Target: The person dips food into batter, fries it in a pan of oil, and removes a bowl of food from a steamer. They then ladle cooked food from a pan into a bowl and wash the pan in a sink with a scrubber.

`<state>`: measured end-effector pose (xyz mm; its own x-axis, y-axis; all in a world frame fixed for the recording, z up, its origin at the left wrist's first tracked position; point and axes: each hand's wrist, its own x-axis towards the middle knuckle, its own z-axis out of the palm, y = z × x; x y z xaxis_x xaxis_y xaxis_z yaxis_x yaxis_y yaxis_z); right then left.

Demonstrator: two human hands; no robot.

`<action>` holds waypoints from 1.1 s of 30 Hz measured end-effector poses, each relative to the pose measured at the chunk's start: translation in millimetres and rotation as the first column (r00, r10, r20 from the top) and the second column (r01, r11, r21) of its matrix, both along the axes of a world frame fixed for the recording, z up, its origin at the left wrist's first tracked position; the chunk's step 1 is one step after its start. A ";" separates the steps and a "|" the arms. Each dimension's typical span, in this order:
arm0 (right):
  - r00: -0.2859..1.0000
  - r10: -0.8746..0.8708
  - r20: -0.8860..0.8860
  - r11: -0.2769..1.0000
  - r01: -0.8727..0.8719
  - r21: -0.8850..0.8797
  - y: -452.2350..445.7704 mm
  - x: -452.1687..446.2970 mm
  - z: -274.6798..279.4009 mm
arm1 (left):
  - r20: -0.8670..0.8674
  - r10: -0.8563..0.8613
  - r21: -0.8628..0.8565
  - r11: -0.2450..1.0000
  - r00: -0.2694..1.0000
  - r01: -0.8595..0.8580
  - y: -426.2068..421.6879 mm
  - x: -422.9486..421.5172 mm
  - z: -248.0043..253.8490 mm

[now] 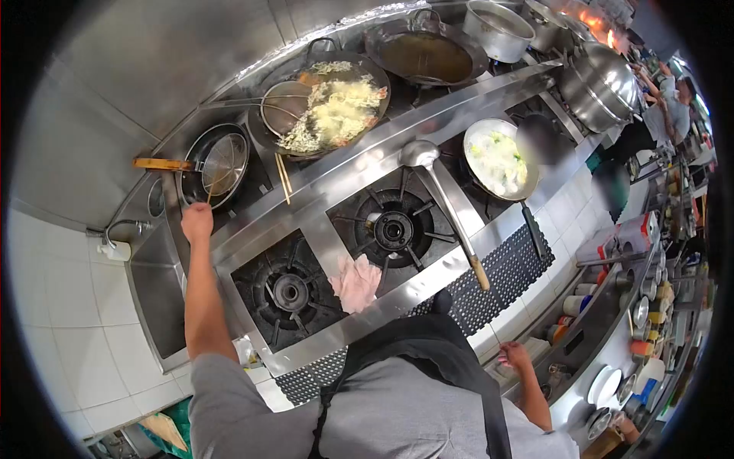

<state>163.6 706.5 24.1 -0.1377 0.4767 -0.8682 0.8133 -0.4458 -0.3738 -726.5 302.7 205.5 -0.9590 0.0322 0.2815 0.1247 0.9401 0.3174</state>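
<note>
My left hand [197, 221] is closed round the end of a thin stick that reaches up into a black pan [188, 183] at the left. Across this pan lies a round mesh strainer [227, 162] with a wooden handle [162, 164]. My right hand [514, 356], lower right, is closed on a thin rod pointing up and left. In a large wok [380, 73], pale battered food [336, 115] sits in oil beside a wire skimmer [283, 107]. A pair of chopsticks [284, 179] leans on the stove ledge.
Two unlit burners [290, 292] [394, 231] are in front of me, with a crumpled pink cloth [356, 283] between. A ladle [451, 205] lies across the stove. Right of it stands a pan [498, 159] of pale food. Farther off are an oil wok [427, 57], pots, flames and another person [673, 111].
</note>
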 end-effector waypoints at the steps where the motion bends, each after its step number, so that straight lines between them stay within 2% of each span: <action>1: 1.000 0.010 -0.021 1.000 -0.010 0.016 -2.5 2.2 -5.0 | -0.030 -0.024 0.052 0.998 0.999 0.026 -2.0 0.7 3.3; 2: 0.999 -0.037 -0.023 0.999 0.037 -0.003 -8.2 5.7 -10.4 | -0.022 -0.054 0.190 0.980 0.998 0.058 -9.9 -5.6 0.3; 4: 0.993 -0.112 -0.024 0.993 0.112 -0.037 -9.8 10.2 -24.6 | -0.060 -0.125 0.298 0.945 0.990 0.138 6.0 1.3 14.2; 5: 0.992 0.067 -0.107 0.997 -0.064 0.037 -9.7 14.6 -28.3 | -0.083 -0.144 0.350 0.922 0.986 0.164 5.1 6.8 24.1; 6: 0.949 0.259 -0.179 0.963 -0.239 0.124 -12.8 38.8 -56.8 | -0.112 -0.206 0.352 0.906 0.972 0.233 37.8 38.1 59.5; 8: 0.932 0.309 -0.190 0.951 -0.296 0.093 -7.0 49.8 -75.8 | -0.112 -0.329 0.345 0.872 0.938 0.347 82.5 51.3 83.8; 10: 0.999 0.037 -0.028 0.989 -0.041 -0.142 -4.6 43.3 -64.2 | -0.078 -0.368 0.213 0.902 0.926 0.376 139.8 55.4 94.1; 11: 0.995 -0.095 -0.035 0.970 0.085 -0.226 4.9 52.3 -69.1 | -0.048 -0.372 0.149 0.915 0.927 0.375 179.1 78.4 115.6; 12: 0.973 -0.228 -0.031 0.928 0.208 -0.308 16.8 63.6 -75.2 | -0.007 -0.401 0.161 0.904 0.916 0.397 206.6 73.5 110.6; 15: 0.984 -0.163 -0.074 0.977 0.151 -0.147 40.1 96.3 -88.3 | -0.004 -0.449 0.009 0.893 0.893 0.449 279.9 54.6 87.5; 18: 0.887 -0.460 -0.034 0.885 0.454 -0.103 48.3 81.2 -39.6 | 0.060 -0.381 -0.039 0.923 0.923 0.383 339.0 40.9 70.4; 21: 0.900 -0.433 -0.053 0.900 0.429 -0.072 46.4 93.4 -43.1 | 0.110 -0.332 -0.126 0.930 0.937 0.345 363.7 32.5 54.5; 24: 0.834 -0.497 -0.240 0.845 0.401 -0.354 41.0 124.1 -66.3 | 0.110 -0.254 -0.198 0.942 0.961 0.272 355.8 35.1 65.5; 26: 0.922 -0.297 -0.247 0.936 0.230 -0.267 31.0 118.3 -71.7 | 0.041 -0.263 -0.111 0.957 0.964 0.266 324.0 23.7 78.3; 27: 0.978 -0.047 -0.203 0.989 0.017 -0.144 27.4 108.9 -71.3 | -0.005 -0.245 -0.063 0.968 0.970 0.244 293.7 10.6 91.1; 28: 0.957 0.248 -0.152 0.967 -0.255 -0.027 24.1 102.8 -69.4 | 0.047 -0.229 -0.014 0.973 0.972 0.230 274.1 0.5 102.8; 29: 0.869 0.490 -0.067 0.871 -0.486 0.069 26.9 90.3 -67.7 | 0.024 -0.218 0.038 0.975 0.976 0.217 254.5 -20.8 110.2; 30: 0.787 0.617 0.003 0.783 -0.613 0.106 29.0 78.9 -66.3 | 0.004 -0.204 0.084 0.976 0.979 0.203 229.5 -42.9 110.0; 31: 0.781 0.624 0.021 0.777 -0.623 0.096 30.0 77.0 -67.7 | 0.012 -0.196 0.120 0.974 0.981 0.193 207.7 -43.2 112.2; 32: 0.828 0.561 0.004 0.826 -0.560 0.065 34.0 70.0 -71.4 | 0.014 -0.134 0.169 0.977 0.991 0.129 192.5 -50.0 118.3; 33: 0.936 0.341 -0.088 0.940 -0.341 0.018 36.5 75.1 -98.3 | 0.024 -0.130 0.304 0.945 0.991 0.117 176.7 -72.9 108.5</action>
<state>238.7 743.0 -74.2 -0.3690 0.3896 -0.8439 0.8798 -0.1464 -0.4523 -799.4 479.4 314.1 -0.9644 0.0713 0.2546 0.2136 0.7776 0.5914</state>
